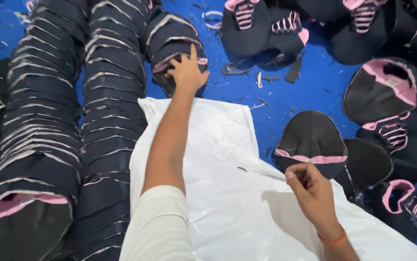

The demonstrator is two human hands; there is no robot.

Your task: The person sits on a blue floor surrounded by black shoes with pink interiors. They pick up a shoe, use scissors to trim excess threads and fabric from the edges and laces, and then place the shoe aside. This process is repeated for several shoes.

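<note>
Here, dark shoe uppers with pink lining are laid out around two hands on a blue floor.

Left hand (187,72): stretched far forward, fingers spread and pressed flat on the end upper (174,53) of a short stacked row. The piece is touched from above, not gripped; the palm lies on it, seemingly to seat it on the row.

Right hand (313,193): drawn in close to the body, fingers pinched narrow around something small and dark. What is pinched cannot be told. An orange band (333,239) is worn at the wrist.

Stacked rows (68,121): left of the left arm, two long rows of nested uppers, each overlapping the next, so that pale edges show as stripes. The nesting appears to keep finished pieces in order and compact.

White sheet (237,193): spread under both arms, seemingly as a lap cover.

Loose uppers (310,140): just beyond the right hand, unstacked, one with its pink rim toward the hand. More laced pieces (392,29) are heaped farther off, ahead and to the right.

Scraps (266,77): thread and trimmings scattered over the floor (310,82) between the two hands' reach.
</note>
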